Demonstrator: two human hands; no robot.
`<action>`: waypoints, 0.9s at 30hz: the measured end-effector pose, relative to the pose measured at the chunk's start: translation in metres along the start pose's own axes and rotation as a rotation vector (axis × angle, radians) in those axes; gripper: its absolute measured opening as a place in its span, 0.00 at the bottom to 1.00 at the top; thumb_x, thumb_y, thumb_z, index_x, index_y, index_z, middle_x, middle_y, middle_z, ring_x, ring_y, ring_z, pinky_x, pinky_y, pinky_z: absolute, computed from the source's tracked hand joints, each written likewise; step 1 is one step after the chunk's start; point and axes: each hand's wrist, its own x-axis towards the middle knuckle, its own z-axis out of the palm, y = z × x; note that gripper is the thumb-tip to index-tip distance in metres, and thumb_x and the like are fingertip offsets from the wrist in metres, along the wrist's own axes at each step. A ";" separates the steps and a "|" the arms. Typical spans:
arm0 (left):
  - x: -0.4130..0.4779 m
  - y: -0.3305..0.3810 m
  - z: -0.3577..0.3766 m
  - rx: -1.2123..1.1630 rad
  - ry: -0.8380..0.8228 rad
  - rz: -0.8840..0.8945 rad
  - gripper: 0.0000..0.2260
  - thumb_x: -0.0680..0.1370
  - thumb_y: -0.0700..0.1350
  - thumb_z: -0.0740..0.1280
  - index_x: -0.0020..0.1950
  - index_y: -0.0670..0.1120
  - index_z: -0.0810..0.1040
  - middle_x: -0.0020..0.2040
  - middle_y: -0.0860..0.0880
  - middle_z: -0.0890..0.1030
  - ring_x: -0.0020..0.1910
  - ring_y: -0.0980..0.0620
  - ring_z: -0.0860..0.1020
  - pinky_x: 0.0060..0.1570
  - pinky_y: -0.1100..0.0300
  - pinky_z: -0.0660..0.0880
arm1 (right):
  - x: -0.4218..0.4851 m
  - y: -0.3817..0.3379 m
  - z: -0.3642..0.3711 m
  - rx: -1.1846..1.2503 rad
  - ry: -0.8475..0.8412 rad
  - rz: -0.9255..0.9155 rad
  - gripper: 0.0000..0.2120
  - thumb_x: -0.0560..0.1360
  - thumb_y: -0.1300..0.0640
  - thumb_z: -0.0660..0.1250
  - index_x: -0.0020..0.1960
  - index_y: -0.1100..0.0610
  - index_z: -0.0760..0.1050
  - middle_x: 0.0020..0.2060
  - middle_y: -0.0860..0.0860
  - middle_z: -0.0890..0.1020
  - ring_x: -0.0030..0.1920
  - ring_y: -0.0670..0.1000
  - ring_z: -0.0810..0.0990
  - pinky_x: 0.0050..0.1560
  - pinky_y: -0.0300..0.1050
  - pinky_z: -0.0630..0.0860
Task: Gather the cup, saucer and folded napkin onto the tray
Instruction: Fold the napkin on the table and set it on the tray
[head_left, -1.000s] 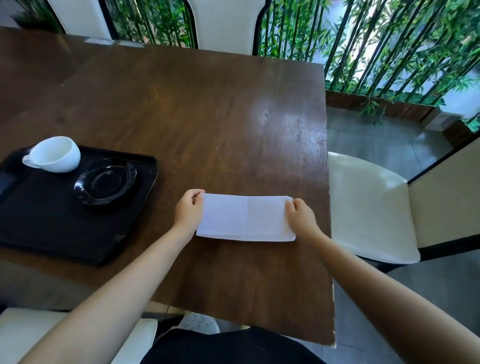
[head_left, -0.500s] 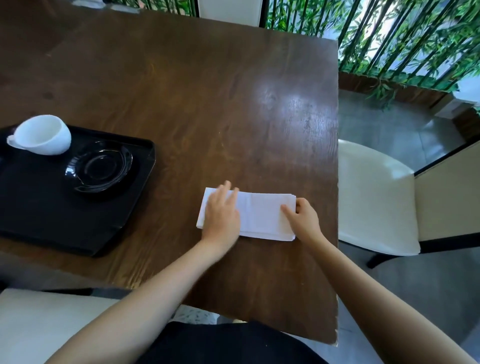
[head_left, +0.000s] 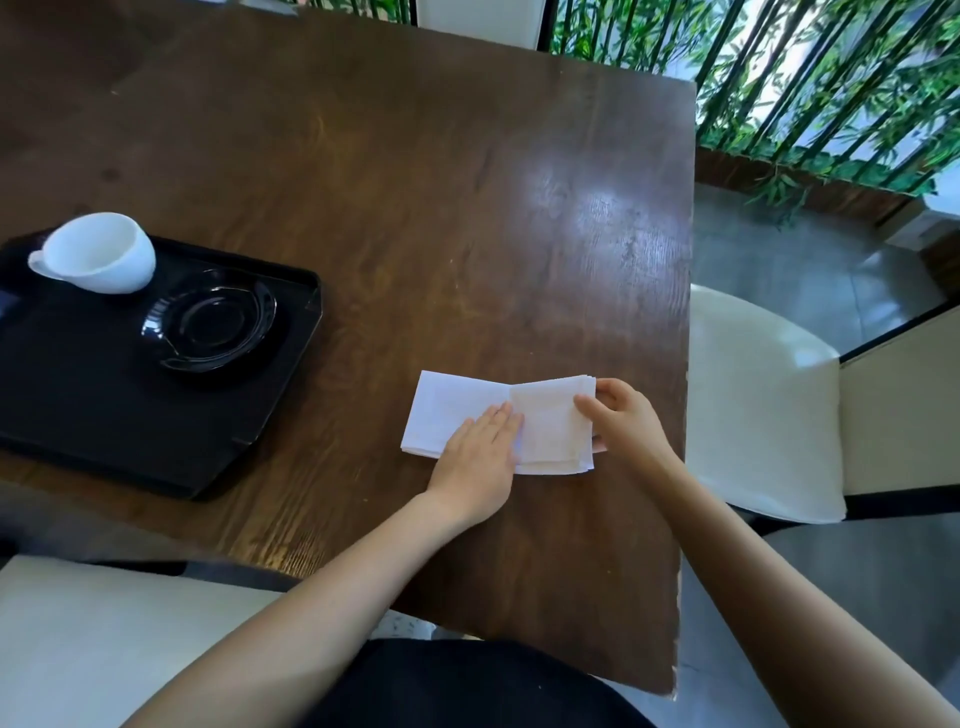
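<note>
Nearest the body, both bare forearms reach over the near edge of the dark brown wooden table. The left hand lies flat, fingers straight & together, palm pressing on the middle of the white folded paper napkin, holding nothing; prob. there to pin the lower layer so it can't slide while the fold is made. The right hand pinches the napkin's right end btw thumb & fingers, w/ that flap lifted and turned leftwards over the rest, so the fold looks half-made. The napkin sits on bare wood near the table's right edge, well apart from the tray.

Further left, the black rectangular plastic tray already carries the glossy black round saucer & behind it the white ceramic cup, tipped on its side, not on the saucer. Judging by this, only the napkin is left to move.
</note>
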 end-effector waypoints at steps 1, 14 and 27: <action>0.002 -0.001 -0.004 -0.026 0.018 -0.017 0.23 0.81 0.42 0.51 0.76 0.46 0.52 0.78 0.48 0.53 0.76 0.49 0.52 0.73 0.55 0.50 | 0.001 -0.004 -0.001 0.005 -0.013 -0.009 0.11 0.76 0.57 0.63 0.57 0.59 0.74 0.49 0.53 0.80 0.47 0.53 0.81 0.34 0.40 0.78; 0.016 -0.008 -0.002 0.141 0.145 -0.002 0.22 0.79 0.41 0.57 0.73 0.47 0.60 0.75 0.49 0.62 0.69 0.47 0.62 0.65 0.52 0.62 | -0.005 -0.015 0.004 -0.027 -0.025 -0.084 0.11 0.76 0.58 0.63 0.57 0.60 0.73 0.47 0.53 0.81 0.43 0.52 0.81 0.33 0.40 0.79; 0.015 -0.003 -0.043 -0.626 0.120 -0.237 0.14 0.81 0.46 0.55 0.66 0.48 0.70 0.64 0.46 0.76 0.61 0.48 0.74 0.57 0.57 0.72 | -0.004 -0.046 0.018 0.232 -0.165 -0.056 0.03 0.75 0.59 0.64 0.44 0.54 0.75 0.30 0.48 0.84 0.32 0.46 0.84 0.28 0.38 0.78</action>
